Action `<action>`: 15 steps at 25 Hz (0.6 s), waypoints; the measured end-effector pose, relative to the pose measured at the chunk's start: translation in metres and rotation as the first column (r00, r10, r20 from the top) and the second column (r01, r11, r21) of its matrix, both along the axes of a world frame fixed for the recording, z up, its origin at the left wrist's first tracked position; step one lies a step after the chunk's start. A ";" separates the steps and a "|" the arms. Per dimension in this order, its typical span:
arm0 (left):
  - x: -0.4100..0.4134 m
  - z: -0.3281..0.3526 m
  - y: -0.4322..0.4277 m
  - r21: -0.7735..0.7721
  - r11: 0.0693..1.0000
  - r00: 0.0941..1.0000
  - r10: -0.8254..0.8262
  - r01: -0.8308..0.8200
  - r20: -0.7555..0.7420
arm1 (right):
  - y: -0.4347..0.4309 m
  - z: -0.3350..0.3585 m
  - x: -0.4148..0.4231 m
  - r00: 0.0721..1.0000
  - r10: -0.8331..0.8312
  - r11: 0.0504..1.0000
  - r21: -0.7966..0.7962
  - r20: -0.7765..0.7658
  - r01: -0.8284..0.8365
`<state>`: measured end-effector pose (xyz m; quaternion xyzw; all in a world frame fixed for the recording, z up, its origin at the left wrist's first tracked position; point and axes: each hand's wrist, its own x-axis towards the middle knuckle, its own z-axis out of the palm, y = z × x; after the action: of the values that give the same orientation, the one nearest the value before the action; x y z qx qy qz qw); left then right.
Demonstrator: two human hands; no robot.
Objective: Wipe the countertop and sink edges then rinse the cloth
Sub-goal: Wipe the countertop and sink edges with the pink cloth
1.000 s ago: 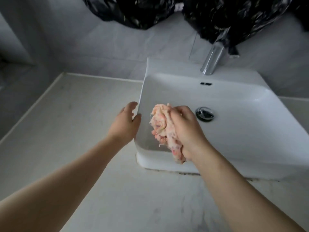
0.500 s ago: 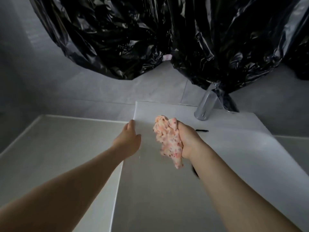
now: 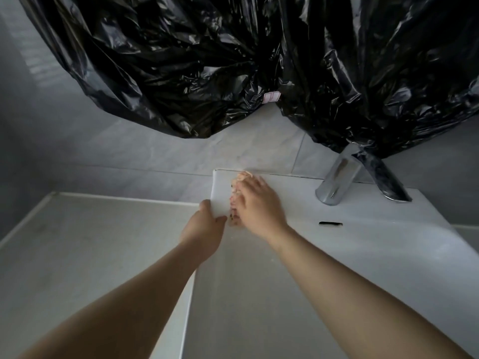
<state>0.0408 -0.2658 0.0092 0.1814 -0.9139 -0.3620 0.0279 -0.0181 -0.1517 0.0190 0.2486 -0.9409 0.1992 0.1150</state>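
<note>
A pink speckled cloth lies pressed on the back left corner of the white sink. My right hand rests flat on top of the cloth, fingers spread, covering most of it. My left hand grips the sink's left rim just beside the cloth, thumb on the top edge. The pale countertop stretches to the left of the sink.
A chrome faucet stands on the sink's back ledge at the right, with a dark overflow slot below it. Black plastic sheeting hangs over the wall above and drapes around the faucet. Grey tiled wall runs behind.
My right hand has moved the cloth from mid-air above the basin down onto the sink's back left corner. My left hand slid further back along the rim. The view tilted upward.
</note>
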 end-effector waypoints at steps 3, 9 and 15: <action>0.001 0.001 0.002 0.026 0.999 0.999 0.031 -0.032 0.007 | -0.008 -0.005 -0.019 0.999 0.007 0.978 0.207 0.036 -0.014; 0.000 0.000 0.000 0.058 0.994 0.996 0.089 -0.089 0.006 | 0.008 -0.006 -0.029 0.975 -0.220 0.952 0.226 0.031 0.208; -0.001 -0.002 -0.001 0.084 0.993 0.996 0.087 -0.087 0.006 | -0.034 -0.003 -0.023 0.990 0.136 0.967 0.213 0.050 -0.143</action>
<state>0.0401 -0.2664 0.0076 0.2224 -0.8892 -0.3982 0.0348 -0.0408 -0.1860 0.0158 0.3216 -0.9390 0.1077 0.0564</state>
